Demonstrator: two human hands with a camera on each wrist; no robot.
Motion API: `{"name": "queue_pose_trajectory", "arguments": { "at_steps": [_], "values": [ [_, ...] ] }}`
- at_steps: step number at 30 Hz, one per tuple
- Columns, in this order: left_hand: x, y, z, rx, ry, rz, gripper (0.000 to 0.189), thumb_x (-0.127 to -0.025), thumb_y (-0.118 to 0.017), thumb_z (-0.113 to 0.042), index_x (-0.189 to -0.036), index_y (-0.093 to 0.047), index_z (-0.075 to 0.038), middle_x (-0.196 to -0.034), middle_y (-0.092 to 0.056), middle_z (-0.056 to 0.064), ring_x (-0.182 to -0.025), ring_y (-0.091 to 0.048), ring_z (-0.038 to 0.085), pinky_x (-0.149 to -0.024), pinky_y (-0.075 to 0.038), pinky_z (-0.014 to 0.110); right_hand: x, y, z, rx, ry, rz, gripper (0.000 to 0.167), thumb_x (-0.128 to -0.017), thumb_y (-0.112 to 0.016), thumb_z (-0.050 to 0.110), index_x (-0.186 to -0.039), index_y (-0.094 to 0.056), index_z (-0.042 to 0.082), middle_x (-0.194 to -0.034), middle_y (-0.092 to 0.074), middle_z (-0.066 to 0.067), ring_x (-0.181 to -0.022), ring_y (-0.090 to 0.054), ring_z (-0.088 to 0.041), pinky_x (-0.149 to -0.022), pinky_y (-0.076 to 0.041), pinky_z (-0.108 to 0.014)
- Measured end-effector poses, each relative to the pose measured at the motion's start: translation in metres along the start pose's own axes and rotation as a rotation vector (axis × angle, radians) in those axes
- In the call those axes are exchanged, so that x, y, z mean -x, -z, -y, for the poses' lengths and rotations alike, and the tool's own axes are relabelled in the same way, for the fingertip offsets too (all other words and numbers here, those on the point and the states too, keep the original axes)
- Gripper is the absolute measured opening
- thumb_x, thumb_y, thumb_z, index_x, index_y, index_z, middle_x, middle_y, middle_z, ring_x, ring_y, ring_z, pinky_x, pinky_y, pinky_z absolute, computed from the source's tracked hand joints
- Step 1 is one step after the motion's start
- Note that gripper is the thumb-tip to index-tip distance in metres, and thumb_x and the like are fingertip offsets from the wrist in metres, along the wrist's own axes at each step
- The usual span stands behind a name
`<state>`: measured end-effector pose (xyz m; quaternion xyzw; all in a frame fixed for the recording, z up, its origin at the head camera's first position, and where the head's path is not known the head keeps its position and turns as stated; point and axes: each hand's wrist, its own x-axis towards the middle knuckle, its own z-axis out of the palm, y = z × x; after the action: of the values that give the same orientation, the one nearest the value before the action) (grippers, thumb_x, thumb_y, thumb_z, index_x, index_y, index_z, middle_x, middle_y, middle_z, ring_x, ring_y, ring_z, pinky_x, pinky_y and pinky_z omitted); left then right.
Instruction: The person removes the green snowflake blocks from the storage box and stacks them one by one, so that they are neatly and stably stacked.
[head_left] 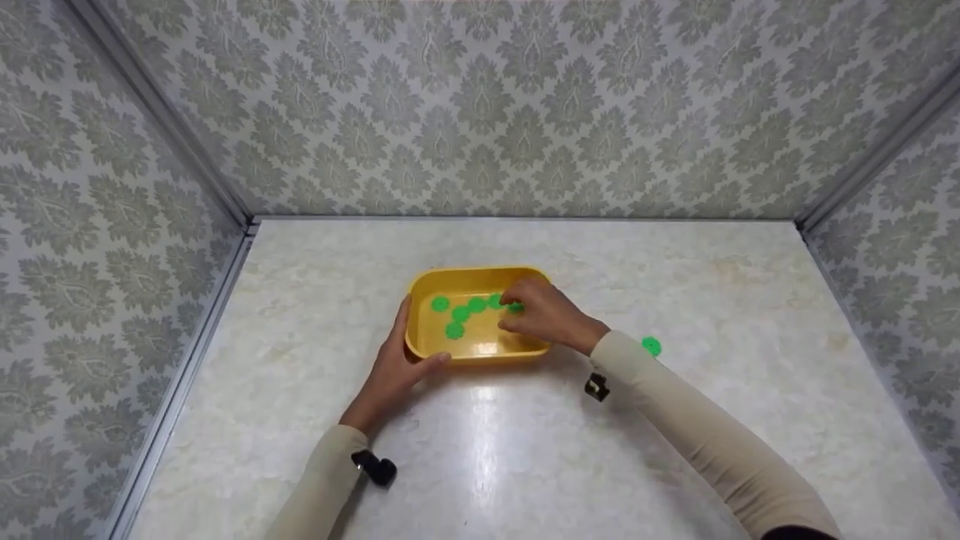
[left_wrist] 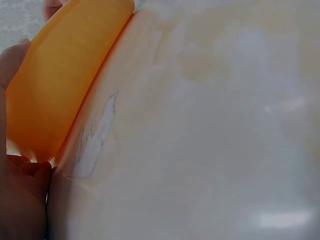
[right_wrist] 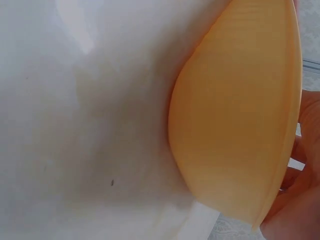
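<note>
A yellow plastic tray (head_left: 480, 358) stands on the table, with several green scalloped discs (head_left: 454, 330) in it, some in a curved row. My left hand (head_left: 394, 367) grips the tray's left end, thumb over the near rim and fingers along the outer side. Reaching over the right rim, my right hand (head_left: 551, 311) has its fingers and thumb bent inside the tray. Another green disc (head_left: 516, 307) shows between that thumb and forefinger; I cannot tell whether they pinch it. The right wrist view has the tray's outer wall (right_wrist: 235, 115) hiding the fingertips.
One more green disc (head_left: 651, 346) lies on the marbled table (head_left: 337, 285) beside the right sleeve. Patterned wall panels (head_left: 480, 112) enclose the table at the back and both sides. Each wrist carries a small black camera (head_left: 375, 468).
</note>
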<state>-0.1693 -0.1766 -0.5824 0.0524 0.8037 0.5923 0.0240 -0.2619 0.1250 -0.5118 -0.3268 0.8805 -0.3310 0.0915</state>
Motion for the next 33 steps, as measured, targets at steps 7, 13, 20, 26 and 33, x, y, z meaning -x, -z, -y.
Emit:
{"name": "queue_pose_trajectory", "arguments": {
  "at_steps": [7,13,20,26,33],
  "values": [
    [0.0,0.001,-0.002,-0.034,0.001,-0.004,0.121,-0.094,-0.091,-0.036,-0.179,-0.005,-0.034,-0.183,-0.019,0.003,-0.165,-0.026,0.024,-0.134,-0.021,0.05,-0.007,-0.005,0.004,0.062,-0.035,-0.01,0.031,-0.096,-0.081,0.013,-0.123,-0.081,-0.003,-0.125,-0.079,-0.017,-0.115,-0.073,-0.034,-0.102,-0.059,-0.05],
    [-0.001,0.0,-0.001,-0.022,0.024,-0.004,0.122,-0.093,-0.091,-0.038,-0.179,-0.005,-0.035,-0.183,-0.019,0.001,-0.164,-0.028,0.021,-0.134,-0.022,0.048,-0.007,-0.012,0.009,0.065,-0.018,-0.009,0.034,-0.095,-0.082,0.013,-0.124,-0.08,-0.004,-0.126,-0.078,-0.017,-0.12,-0.072,-0.034,-0.104,-0.059,-0.049],
    [0.0,0.0,-0.002,-0.023,0.039,0.003,0.121,-0.094,-0.09,-0.039,-0.179,-0.004,-0.035,-0.184,-0.016,0.0,-0.165,-0.027,0.021,-0.134,-0.022,0.049,-0.007,-0.023,0.018,0.033,0.008,0.023,0.034,-0.096,-0.079,0.016,-0.125,-0.081,-0.001,-0.124,-0.079,-0.015,-0.115,-0.073,-0.03,-0.101,-0.06,-0.046],
    [-0.001,0.0,-0.003,-0.031,0.036,0.002,0.121,-0.094,-0.09,-0.039,-0.179,-0.004,-0.035,-0.184,-0.019,0.001,-0.164,-0.028,0.023,-0.134,-0.022,0.05,-0.009,-0.023,0.014,0.049,-0.01,-0.012,0.03,-0.097,-0.079,0.01,-0.124,-0.081,-0.003,-0.123,-0.079,-0.016,-0.116,-0.072,-0.033,-0.104,-0.058,-0.049],
    [0.0,0.0,-0.004,-0.031,0.045,0.007,0.122,-0.094,-0.09,-0.04,-0.179,-0.003,-0.035,-0.184,-0.016,0.001,-0.165,-0.026,0.022,-0.134,-0.021,0.049,-0.013,-0.021,0.004,0.09,-0.035,-0.015,0.023,-0.092,-0.076,-0.004,-0.114,-0.081,-0.007,-0.114,-0.08,-0.018,-0.105,-0.072,-0.033,-0.1,-0.059,-0.049]
  ]
}}
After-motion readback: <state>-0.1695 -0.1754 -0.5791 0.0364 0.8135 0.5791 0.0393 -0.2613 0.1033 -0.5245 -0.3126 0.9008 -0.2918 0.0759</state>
